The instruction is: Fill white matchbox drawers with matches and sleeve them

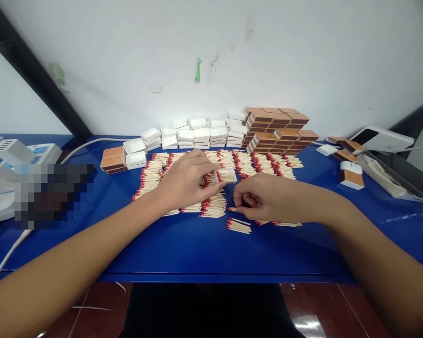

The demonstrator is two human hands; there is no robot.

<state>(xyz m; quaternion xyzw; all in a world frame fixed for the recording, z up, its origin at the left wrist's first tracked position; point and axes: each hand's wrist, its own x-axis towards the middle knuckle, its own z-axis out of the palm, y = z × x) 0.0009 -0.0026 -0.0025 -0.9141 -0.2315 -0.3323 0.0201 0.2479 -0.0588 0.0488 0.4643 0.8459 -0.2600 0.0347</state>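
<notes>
The left hand (186,180) grasps the left end of a white tray (231,172), with the fingers at its far side and the thumb at its near side. The tray is raised above the middle of the bench (193,251), between the front and back edges. Its long axis runs left to right, roughly parallel to the front edge; the open face is turned up and toward the person. The matches (226,177) inside lie lengthwise, with red heads toward the left end.

The right hand (264,197) has its fingers curled and pinches at least one loose match (234,209) between thumb and fingertips. The red head points toward the left edge of the bench; the stick runs to the right into the grip.

Just in front lies a small match group (239,226), heads left, sticks slanting slightly toward the front edge. Match rows (215,206) lie behind it, heads also left. Along the back edge stand stacked white trays (200,135) and, to their right, stacked brown matchboxes (285,136)
</notes>
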